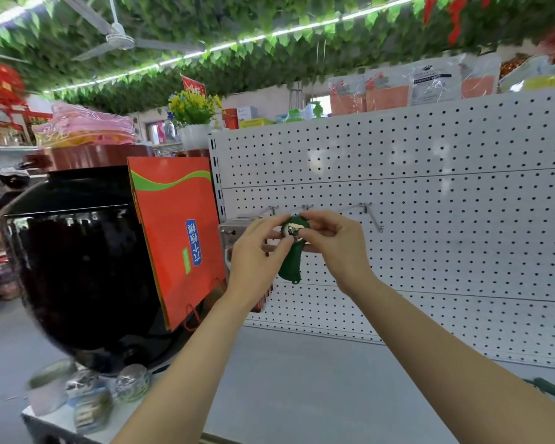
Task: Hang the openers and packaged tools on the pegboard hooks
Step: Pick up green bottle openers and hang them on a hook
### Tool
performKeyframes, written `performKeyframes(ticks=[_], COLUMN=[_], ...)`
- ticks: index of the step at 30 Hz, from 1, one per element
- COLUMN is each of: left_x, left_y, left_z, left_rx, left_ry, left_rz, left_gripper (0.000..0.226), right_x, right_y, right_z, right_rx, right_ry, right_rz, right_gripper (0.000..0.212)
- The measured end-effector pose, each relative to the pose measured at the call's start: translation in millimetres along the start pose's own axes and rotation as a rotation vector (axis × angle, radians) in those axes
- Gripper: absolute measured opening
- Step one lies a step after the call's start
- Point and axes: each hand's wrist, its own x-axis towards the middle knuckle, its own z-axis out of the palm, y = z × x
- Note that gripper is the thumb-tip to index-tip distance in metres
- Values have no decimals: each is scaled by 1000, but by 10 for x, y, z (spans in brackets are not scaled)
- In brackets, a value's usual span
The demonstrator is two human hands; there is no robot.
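- Both hands were raised in front of the white pegboard [430, 174], meeting on one dark green opener [291, 251].
- Left hand [257, 251]: thumb and forefinger pinched the opener's round metal head from the left; the other fingers were curled loosely below it.
- Right hand [337, 241]: fingertips pinched the same head from the right and from above, fingers curled round its top edge.
- The opener hung head up, its green handle pointing down between the two wrists, tilted slightly left. The head sat level with a row of hooks; whether it touched one could not be told.
- Of that row, a long bare hook [370, 216] stuck out just right of the right hand, and two short hooks showed above the hands.
- A silver packaged item [234, 232] hung on the pegboard behind the left hand, mostly hidden.
- To the left stood an orange gift bag [177, 232] against a large black jar [77, 267].
- Small glass jars [90, 398], blurred, sat on the grey shelf [302, 395] at lower left.
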Motion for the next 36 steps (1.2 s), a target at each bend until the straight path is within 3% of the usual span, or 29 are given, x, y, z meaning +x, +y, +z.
performKeyframes(ticks=[14,22,26,32,36], left_x=[305,297,170,-145,-544], left_y=[-279,-383,-416,-410,-285], left_z=[265,279,278,314,411], left_rx=[229,345,448,536,577], left_ry=[-94,-182,-218,-176,-8], left_rz=[-70,-81,-93,-108,-78], left_gripper=[51,64,76,78,56], right_x=[387,278,103,-265,-589], right_y=[383,373,377,367,326], right_z=[-52,-120,-275,-683,-1129], right_rx=[-145,-439,-688,-962,-1034], right_ry=[97,129,110,70,114], right_rz=[71,-36,-83,-110,-85], right_gripper=[25,21,36,40,41])
